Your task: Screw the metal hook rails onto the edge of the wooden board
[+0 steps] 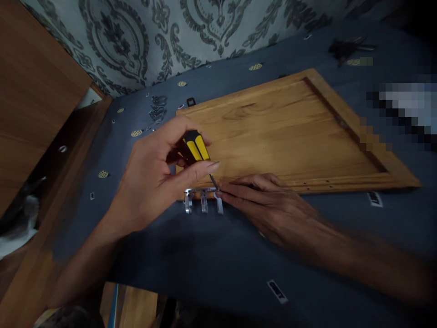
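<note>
A screwdriver (198,148) with a yellow and black handle is gripped in my left hand (143,177), thumb along one side and fingers curled over the other. Its shaft slants down to the right end of a metal hook rail (204,201). The rail has three hooks and lies against the near left edge of a framed wooden board (266,136). My right hand (280,207) reaches in from the right, its fingers pressed together and their tips on the rail's right end, beside the screwdriver tip. Whatever is under those fingertips is hidden.
Dark blue printed cloth (218,255) covers the surface. Beyond the board's left end lie several small metal pieces (157,108) and a black loop (190,102). A dark bunch like keys (351,49) sits far right. A wooden cabinet (37,91) stands left; patterned fabric (164,36) rises behind.
</note>
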`<action>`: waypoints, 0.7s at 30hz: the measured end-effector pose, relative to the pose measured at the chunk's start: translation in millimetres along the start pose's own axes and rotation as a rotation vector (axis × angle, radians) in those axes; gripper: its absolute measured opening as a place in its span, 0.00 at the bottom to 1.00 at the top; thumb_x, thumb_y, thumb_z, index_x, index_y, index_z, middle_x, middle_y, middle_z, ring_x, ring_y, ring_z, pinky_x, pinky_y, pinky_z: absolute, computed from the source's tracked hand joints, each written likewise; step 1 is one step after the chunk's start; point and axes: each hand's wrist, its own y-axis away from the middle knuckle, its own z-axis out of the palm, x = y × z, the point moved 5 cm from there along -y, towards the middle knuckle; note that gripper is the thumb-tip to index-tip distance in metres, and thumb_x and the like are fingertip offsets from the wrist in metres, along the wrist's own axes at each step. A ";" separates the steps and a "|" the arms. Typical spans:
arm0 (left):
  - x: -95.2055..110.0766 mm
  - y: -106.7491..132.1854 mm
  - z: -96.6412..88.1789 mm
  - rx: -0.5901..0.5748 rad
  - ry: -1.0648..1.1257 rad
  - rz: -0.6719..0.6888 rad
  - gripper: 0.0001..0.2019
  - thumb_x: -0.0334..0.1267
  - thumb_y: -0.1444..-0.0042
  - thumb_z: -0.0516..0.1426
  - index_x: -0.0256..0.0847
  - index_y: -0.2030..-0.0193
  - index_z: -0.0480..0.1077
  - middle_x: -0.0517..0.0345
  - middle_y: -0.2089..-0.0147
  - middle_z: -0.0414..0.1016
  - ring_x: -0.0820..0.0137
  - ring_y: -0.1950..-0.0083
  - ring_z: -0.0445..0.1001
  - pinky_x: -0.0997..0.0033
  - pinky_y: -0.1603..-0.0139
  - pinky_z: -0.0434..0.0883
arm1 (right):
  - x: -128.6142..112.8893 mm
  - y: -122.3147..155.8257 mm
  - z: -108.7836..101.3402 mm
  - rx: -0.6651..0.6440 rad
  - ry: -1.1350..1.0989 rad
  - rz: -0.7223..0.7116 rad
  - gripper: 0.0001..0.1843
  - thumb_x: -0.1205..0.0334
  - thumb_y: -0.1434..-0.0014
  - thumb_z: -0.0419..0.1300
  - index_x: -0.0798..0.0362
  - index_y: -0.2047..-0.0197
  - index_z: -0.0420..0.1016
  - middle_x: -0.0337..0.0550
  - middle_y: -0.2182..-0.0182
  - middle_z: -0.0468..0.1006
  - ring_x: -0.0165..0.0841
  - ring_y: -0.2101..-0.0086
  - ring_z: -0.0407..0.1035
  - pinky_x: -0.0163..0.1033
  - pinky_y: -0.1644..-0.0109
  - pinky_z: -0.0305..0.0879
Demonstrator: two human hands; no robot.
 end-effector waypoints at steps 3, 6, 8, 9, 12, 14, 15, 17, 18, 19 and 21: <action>-0.3 1.0 -1.0 0.009 0.008 0.011 0.14 0.46 0.39 0.67 0.44 0.53 0.72 0.61 0.59 0.76 0.71 0.61 0.76 0.71 0.61 0.76 | 1.1 0.4 1.0 -0.003 -0.020 0.016 0.24 0.74 0.30 0.48 0.56 0.37 0.75 0.51 0.44 0.82 0.43 0.48 0.74 0.51 0.49 0.74; -1.4 1.7 1.0 -0.039 0.052 0.012 0.14 0.45 0.38 0.66 0.46 0.49 0.70 0.59 0.55 0.78 0.68 0.57 0.77 0.70 0.60 0.76 | 1.2 0.9 2.9 -0.019 -0.020 0.011 0.24 0.74 0.30 0.48 0.56 0.37 0.75 0.51 0.43 0.81 0.44 0.48 0.74 0.52 0.50 0.74; -2.6 2.0 2.0 -0.061 0.051 -0.002 0.14 0.46 0.38 0.66 0.47 0.50 0.70 0.60 0.54 0.77 0.68 0.56 0.77 0.70 0.60 0.76 | 0.6 1.1 2.5 -0.005 -0.007 -0.005 0.23 0.74 0.30 0.47 0.59 0.37 0.75 0.52 0.43 0.81 0.44 0.48 0.74 0.51 0.50 0.74; -3.0 2.1 2.0 -0.056 0.034 -0.008 0.13 0.46 0.39 0.66 0.47 0.52 0.71 0.61 0.55 0.77 0.68 0.56 0.77 0.71 0.61 0.75 | 0.4 1.2 2.1 0.005 0.000 -0.012 0.23 0.74 0.29 0.47 0.60 0.38 0.75 0.52 0.44 0.82 0.43 0.48 0.74 0.50 0.50 0.74; -3.1 2.4 0.7 -0.005 -0.024 -0.007 0.10 0.46 0.39 0.67 0.47 0.60 0.72 0.63 0.59 0.76 0.70 0.60 0.76 0.72 0.65 0.74 | -0.3 0.7 0.5 0.030 0.000 -0.027 0.21 0.74 0.29 0.47 0.62 0.40 0.75 0.51 0.45 0.82 0.43 0.49 0.73 0.49 0.49 0.74; -0.4 2.9 -0.7 0.046 -0.006 0.050 0.09 0.44 0.40 0.67 0.47 0.59 0.73 0.62 0.61 0.76 0.69 0.62 0.75 0.70 0.66 0.75 | -0.9 -0.2 -0.5 0.037 -0.003 -0.033 0.21 0.74 0.29 0.47 0.62 0.40 0.75 0.51 0.45 0.82 0.43 0.49 0.73 0.49 0.50 0.73; 0.9 3.2 -1.5 0.069 0.020 0.080 0.09 0.42 0.40 0.68 0.48 0.57 0.73 0.61 0.60 0.76 0.67 0.61 0.76 0.68 0.65 0.76 | -1.2 -0.8 -1.0 0.037 -0.003 -0.034 0.21 0.74 0.29 0.47 0.62 0.40 0.76 0.51 0.45 0.83 0.43 0.50 0.73 0.49 0.50 0.73; 1.9 3.7 -2.2 0.088 0.081 0.116 0.12 0.38 0.41 0.68 0.49 0.52 0.73 0.59 0.57 0.77 0.64 0.58 0.77 0.64 0.63 0.78 | -1.3 -1.7 -1.6 0.028 -0.002 -0.025 0.21 0.75 0.29 0.47 0.61 0.40 0.75 0.51 0.45 0.82 0.43 0.50 0.73 0.49 0.50 0.73; 1.5 3.8 -2.1 0.085 0.098 0.118 0.14 0.37 0.41 0.68 0.49 0.51 0.72 0.58 0.56 0.77 0.63 0.57 0.78 0.63 0.63 0.78 | -1.3 -2.0 -1.7 0.023 -0.005 -0.020 0.22 0.75 0.29 0.48 0.61 0.39 0.75 0.51 0.45 0.82 0.43 0.50 0.74 0.49 0.50 0.73; 0.8 3.8 -1.7 0.075 0.099 0.113 0.15 0.37 0.41 0.68 0.49 0.49 0.72 0.58 0.56 0.77 0.62 0.56 0.78 0.63 0.63 0.77 | -1.2 -2.0 -1.5 0.017 -0.010 -0.013 0.22 0.75 0.30 0.48 0.61 0.39 0.75 0.51 0.44 0.82 0.42 0.50 0.74 0.48 0.50 0.74; 0.4 4.0 -1.3 0.066 0.072 0.123 0.16 0.40 0.41 0.68 0.50 0.48 0.72 0.58 0.57 0.77 0.62 0.57 0.77 0.63 0.65 0.76 | -0.9 -1.4 -1.0 0.017 -0.018 -0.005 0.23 0.76 0.30 0.48 0.59 0.39 0.75 0.50 0.45 0.82 0.42 0.49 0.74 0.49 0.49 0.74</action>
